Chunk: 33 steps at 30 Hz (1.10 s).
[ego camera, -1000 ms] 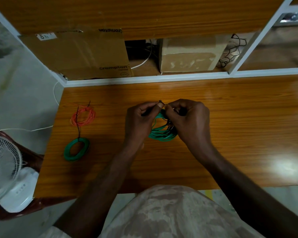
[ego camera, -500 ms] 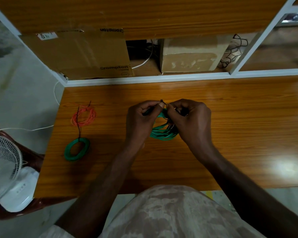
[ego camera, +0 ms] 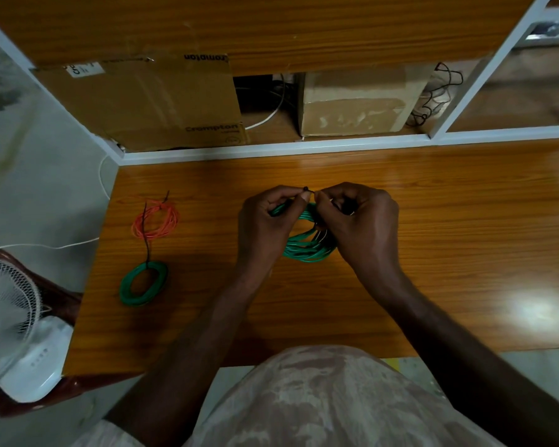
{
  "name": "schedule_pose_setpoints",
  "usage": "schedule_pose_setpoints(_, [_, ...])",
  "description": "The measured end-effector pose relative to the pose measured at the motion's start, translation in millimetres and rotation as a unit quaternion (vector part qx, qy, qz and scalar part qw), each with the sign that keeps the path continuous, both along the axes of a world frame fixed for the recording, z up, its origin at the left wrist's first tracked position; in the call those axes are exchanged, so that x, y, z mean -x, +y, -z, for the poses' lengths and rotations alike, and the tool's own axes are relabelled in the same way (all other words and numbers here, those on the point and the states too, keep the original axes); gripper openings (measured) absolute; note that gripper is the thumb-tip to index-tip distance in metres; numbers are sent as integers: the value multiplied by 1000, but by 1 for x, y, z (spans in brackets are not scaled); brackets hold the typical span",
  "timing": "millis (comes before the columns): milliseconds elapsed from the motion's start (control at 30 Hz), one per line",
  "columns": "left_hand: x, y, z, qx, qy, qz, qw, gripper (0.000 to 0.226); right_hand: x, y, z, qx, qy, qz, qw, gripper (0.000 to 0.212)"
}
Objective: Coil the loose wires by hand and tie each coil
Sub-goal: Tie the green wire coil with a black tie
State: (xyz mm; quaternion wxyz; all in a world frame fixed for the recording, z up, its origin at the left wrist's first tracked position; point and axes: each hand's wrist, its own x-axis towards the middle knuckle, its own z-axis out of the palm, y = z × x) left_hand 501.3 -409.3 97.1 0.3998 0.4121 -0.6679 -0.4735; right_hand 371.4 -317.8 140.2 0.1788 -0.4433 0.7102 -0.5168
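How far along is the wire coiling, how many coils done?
Done: an orange coil and a small green coil lie on the table, left side. In hand: left hand and right hand hold a larger green coil, pinching a dark tie at its top. Left: finishing this tie; no other loose wire visible.

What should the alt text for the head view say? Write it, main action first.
Both hands, left hand and right hand, hold a green wire coil above a wooden table, pinching a thin dark tie at its top. An orange coil and a smaller green coil lie to the left.
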Motion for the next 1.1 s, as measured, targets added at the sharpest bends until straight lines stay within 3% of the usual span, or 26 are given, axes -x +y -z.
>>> schedule_pose_setpoints(200, [-2,0,-3,64,-37,21,997,7,0,-2,0,1,13,-3,1000,12])
schedule_pose_setpoints(600, [-2,-3,-4,21,-10,1,1000,7,-1,-3,6,10,26,-4,1000,16])
schedule_pose_setpoints(1100, [-2,-4,-5,71,-51,23,996,10,0,-6,3,9,30,-5,999,12])
